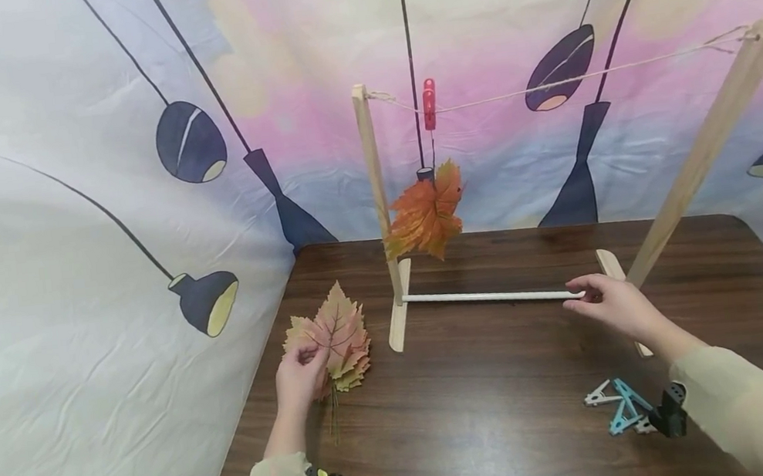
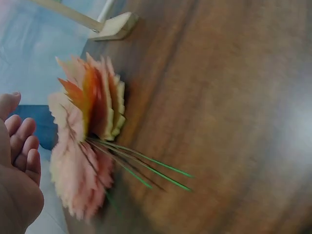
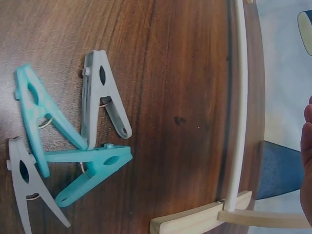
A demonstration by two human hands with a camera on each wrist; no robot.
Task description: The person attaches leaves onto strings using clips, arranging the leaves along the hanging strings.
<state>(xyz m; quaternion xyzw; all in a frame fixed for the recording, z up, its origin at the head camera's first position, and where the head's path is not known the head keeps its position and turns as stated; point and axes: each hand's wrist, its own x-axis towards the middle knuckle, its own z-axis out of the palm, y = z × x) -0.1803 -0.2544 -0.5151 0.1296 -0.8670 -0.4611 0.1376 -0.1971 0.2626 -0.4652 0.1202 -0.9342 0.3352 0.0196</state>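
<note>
My left hand (image 1: 303, 374) is over a stack of artificial maple leaves (image 1: 343, 327) at the table's left side, its fingers loosely curled. In the left wrist view a gap shows between these fingers and the leaves, whose thin green stems (image 2: 165, 170) spread over the table. Near the right end of a wooden stand's white rod (image 1: 492, 295) is my right hand (image 1: 616, 310), thumb and fingers relaxed. The right wrist view shows it apart from the rod, at the edge of the picture. Several teal and grey spring clips (image 3: 97, 168) lie below that hand.
A string (image 1: 513, 94) runs between the stand's left post (image 1: 372, 177) and right post (image 1: 706, 142). On it a red clip (image 1: 429, 105) holds an orange maple leaf (image 1: 426, 214) by its stem. A printed cloth (image 1: 307, 60) hangs behind the brown table (image 1: 470, 415).
</note>
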